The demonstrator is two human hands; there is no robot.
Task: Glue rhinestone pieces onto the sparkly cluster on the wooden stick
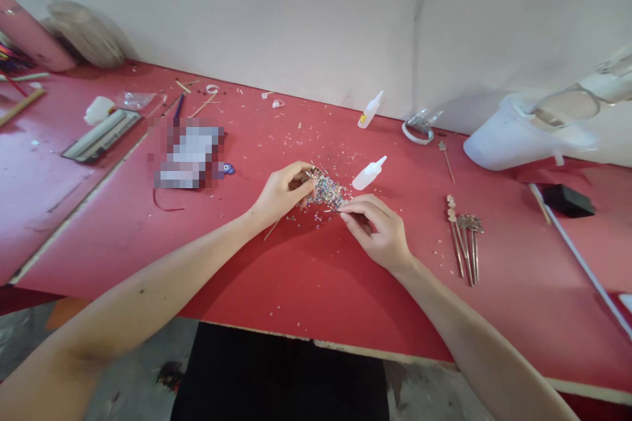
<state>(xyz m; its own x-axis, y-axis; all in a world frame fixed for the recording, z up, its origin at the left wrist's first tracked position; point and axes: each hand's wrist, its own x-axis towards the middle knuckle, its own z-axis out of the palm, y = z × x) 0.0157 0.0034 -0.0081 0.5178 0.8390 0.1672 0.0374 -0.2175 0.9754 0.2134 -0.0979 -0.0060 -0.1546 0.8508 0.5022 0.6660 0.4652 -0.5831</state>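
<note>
My left hand (285, 192) is closed on a gold ornamented stick (313, 172); its ornament shows at the fingertips. A thin shaft end sticks out below the hand, apparently the same stick. Just right of it lies a loose pile of small glittering rhinestones (330, 191), scattered on the red table. My right hand (378, 227) pinches a thin tool with a pale tip (330, 211) at the near edge of the pile; its kind is too small to tell. Behind the right hand, a white glue bottle (368, 175) lies on its side.
Another glue bottle (370, 110) is near the wall. Several finished ornamented sticks (467, 237) lie at right, before a white bucket (503, 135) and a black block (567, 200). At left are a blurred-out phone-like rectangle (190, 156) and a long box (103, 135).
</note>
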